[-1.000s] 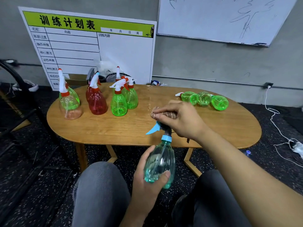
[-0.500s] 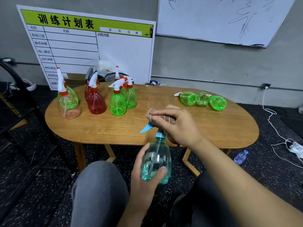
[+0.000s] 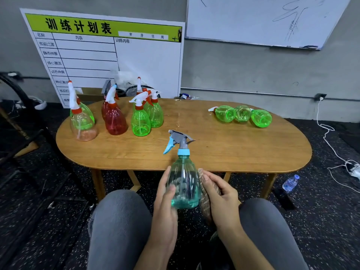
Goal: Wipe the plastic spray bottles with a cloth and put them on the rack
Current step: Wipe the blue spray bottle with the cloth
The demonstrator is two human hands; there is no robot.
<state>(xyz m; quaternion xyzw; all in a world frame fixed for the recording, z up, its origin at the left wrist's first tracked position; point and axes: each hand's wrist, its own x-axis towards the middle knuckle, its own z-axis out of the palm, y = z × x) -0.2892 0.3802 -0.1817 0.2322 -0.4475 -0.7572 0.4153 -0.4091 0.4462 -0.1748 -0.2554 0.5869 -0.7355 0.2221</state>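
A teal spray bottle (image 3: pixel 183 180) with a grey nozzle and blue trigger stands upright between my knees, in front of the table. My left hand (image 3: pixel 165 203) grips its body from the left. My right hand (image 3: pixel 220 199) holds a brownish cloth (image 3: pixel 204 193) against the bottle's right side. Several upright bottles stand on the wooden table (image 3: pixel 214 152) at the left: a clear-orange one (image 3: pixel 82 121), a red one (image 3: pixel 115 118), green ones (image 3: pixel 141 120). Three green bottles (image 3: pixel 242 114) lie on their sides at the right.
A training-plan board (image 3: pixel 109 55) leans on the wall behind the table, a whiteboard (image 3: pixel 263 18) hangs to its right. A small water bottle (image 3: pixel 290 183) and white cables (image 3: pixel 335 152) lie on the floor at the right. A dark frame (image 3: pixel 17 117) stands left.
My right hand with the cloth has moved down from the bottle's nozzle to the right side of its body. The nozzle is now uncovered. The bottle sits lower, between my knees.
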